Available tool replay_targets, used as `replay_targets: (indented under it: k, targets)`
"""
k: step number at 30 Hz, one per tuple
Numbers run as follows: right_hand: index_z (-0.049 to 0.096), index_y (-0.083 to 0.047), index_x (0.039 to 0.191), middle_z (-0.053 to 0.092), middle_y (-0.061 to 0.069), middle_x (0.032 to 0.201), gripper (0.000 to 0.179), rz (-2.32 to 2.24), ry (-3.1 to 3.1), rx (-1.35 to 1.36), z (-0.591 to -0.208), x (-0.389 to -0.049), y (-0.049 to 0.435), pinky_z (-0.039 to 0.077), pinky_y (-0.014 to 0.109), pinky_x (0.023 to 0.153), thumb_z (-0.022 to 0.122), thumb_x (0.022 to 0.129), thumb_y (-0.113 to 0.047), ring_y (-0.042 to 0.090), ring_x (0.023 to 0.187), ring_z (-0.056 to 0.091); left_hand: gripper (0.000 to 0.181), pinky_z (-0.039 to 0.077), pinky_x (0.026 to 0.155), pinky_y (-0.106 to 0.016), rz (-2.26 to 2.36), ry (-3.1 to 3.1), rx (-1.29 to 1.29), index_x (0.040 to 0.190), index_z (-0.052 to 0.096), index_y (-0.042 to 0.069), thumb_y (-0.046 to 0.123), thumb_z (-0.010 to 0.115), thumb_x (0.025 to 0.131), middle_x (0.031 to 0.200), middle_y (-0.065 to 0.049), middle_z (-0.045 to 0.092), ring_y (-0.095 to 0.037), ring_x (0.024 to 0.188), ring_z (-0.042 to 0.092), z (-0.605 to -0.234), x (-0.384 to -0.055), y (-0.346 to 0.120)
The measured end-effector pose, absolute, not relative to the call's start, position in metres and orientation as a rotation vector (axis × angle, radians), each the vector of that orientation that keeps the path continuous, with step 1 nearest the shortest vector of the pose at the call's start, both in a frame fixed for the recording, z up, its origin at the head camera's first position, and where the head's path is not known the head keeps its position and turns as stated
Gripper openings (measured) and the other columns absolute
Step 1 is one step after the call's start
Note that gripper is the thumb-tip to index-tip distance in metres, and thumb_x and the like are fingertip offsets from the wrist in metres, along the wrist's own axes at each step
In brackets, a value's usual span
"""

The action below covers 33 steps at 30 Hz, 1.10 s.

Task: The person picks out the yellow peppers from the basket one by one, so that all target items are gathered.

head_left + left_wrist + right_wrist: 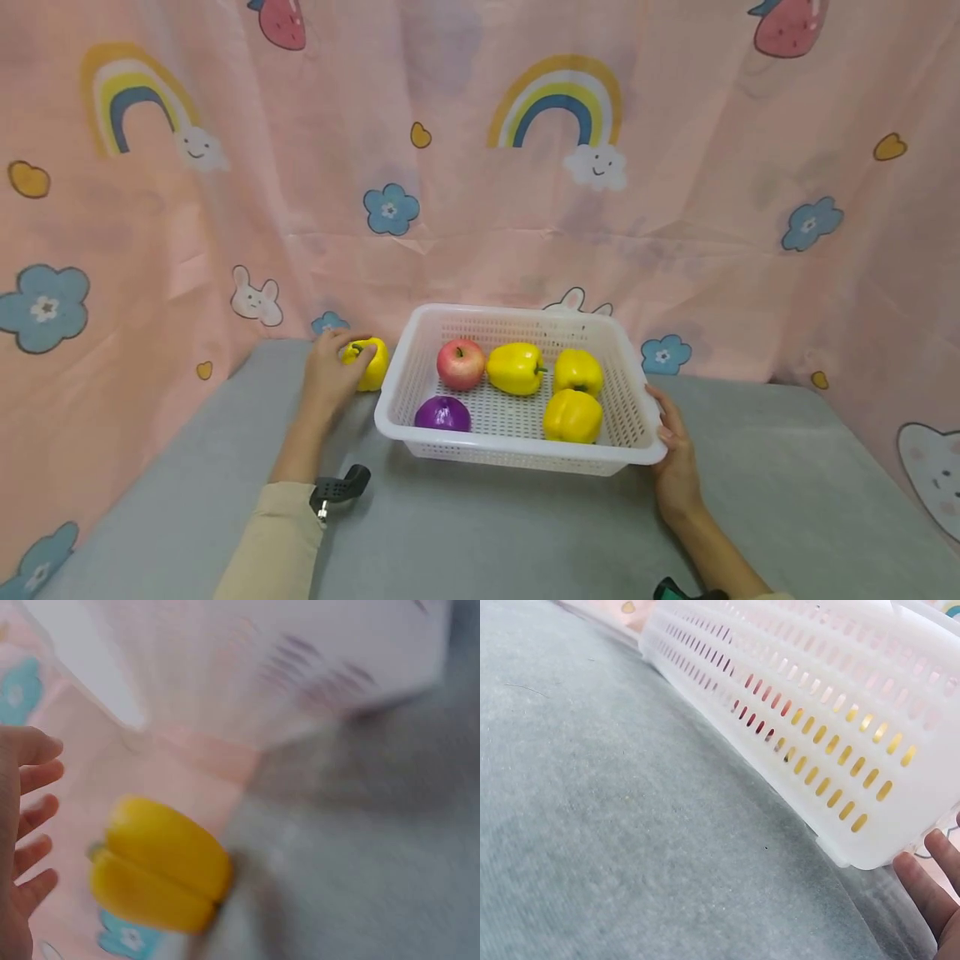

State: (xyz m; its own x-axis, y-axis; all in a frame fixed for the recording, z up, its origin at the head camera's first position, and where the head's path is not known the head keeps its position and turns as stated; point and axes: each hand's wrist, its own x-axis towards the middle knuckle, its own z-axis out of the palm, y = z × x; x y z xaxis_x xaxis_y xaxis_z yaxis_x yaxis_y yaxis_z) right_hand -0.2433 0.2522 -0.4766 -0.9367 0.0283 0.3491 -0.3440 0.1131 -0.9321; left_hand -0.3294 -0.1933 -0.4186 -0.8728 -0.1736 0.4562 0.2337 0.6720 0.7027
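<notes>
My left hand (pixel 330 371) is at a yellow bell pepper (pixel 373 364) lying left of a white plastic basket (pixel 517 457). In the left wrist view, blurred, the left fingers (pixel 36 814) are spread and loosely bent, with a gap between them and the yellow bell pepper (pixel 161 864). At the basket's right end, my right hand (pixel 678 467) holds the rim, thumb at its edge; some fingers are hidden. The right wrist view shows right fingertips (pixel 904 862) against the basket's lower corner. Inside are a red apple (pixel 461 365), a purple onion (pixel 442 413) and three yellow bell peppers (pixel 515 369).
A grey cloth (pixel 487 533) covers the table. Behind it hangs a pink curtain (pixel 465 267) printed with rainbows, flowers and rabbits. A black wrist strap (pixel 339 486) sits on the left forearm.
</notes>
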Motion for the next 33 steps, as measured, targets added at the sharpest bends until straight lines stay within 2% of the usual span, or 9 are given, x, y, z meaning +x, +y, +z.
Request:
replay_targets:
  k: [5, 12, 18, 26, 33]
  targets:
    - [0.027, -0.019, 0.157, 0.047, -0.008, 0.143, 0.054, 1.896, -2.116, 0.305, -0.477, -0.243, 0.254, 0.058, 0.016, 0.084, 0.020, 0.105, -0.031, 0.008, 0.096, 0.065, 0.030, 0.044, 0.109, -0.062, -1.059, -2.393, -0.172, 0.119, 0.073, 0.008, 0.022, 0.069, 0.093, 0.128, -0.017, 0.063, -0.038, 0.122, 0.056, -0.395, -0.321, -0.181]
    - [0.029, -0.018, 0.156, 0.050, -0.006, 0.139, 0.054, 1.907, -2.085, 0.315, -0.477, -0.243, 0.253, 0.058, 0.016, 0.082, 0.021, 0.105, -0.030, 0.008, 0.093, 0.066, 0.038, 0.051, 0.104, -0.057, -0.936, -2.501, -0.329, 0.126, 0.071, 0.015, 0.031, 0.071, 0.092, 0.132, -0.009, 0.063, -0.032, 0.127, 0.056, -0.371, -0.303, -0.149]
    - [0.030, -0.017, 0.156, 0.050, -0.005, 0.138, 0.053, 1.903, -2.082, 0.329, -0.477, -0.244, 0.253, 0.060, 0.018, 0.082, 0.022, 0.105, -0.027, 0.009, 0.092, 0.067, 0.044, 0.053, 0.104, -0.055, -0.986, -2.589, -0.408, 0.133, 0.065, 0.016, 0.033, 0.070, 0.093, 0.135, -0.009, 0.061, -0.031, 0.128, 0.057, -0.355, -0.289, -0.116]
    - [0.032, -0.013, 0.155, 0.055, -0.005, 0.132, 0.052, 1.884, -2.052, 0.361, -0.479, -0.244, 0.255, 0.058, 0.015, 0.080, 0.022, 0.106, -0.025, 0.008, 0.091, 0.065, 0.045, 0.053, 0.105, -0.047, -1.096, -2.584, -0.577, 0.137, 0.062, 0.017, 0.032, 0.069, 0.095, 0.135, -0.005, 0.063, -0.026, 0.122, 0.060, -0.334, -0.292, -0.064]
    - [0.032, -0.016, 0.155, 0.055, -0.005, 0.130, 0.051, 1.894, -2.048, 0.387, -0.480, -0.246, 0.254, 0.058, 0.015, 0.079, 0.021, 0.105, -0.025, 0.007, 0.091, 0.065, 0.043, 0.054, 0.103, -0.044, -1.199, -2.633, -0.694, 0.136, 0.062, 0.018, 0.033, 0.067, 0.096, 0.137, -0.006, 0.062, -0.029, 0.123, 0.060, -0.328, -0.301, -0.026]
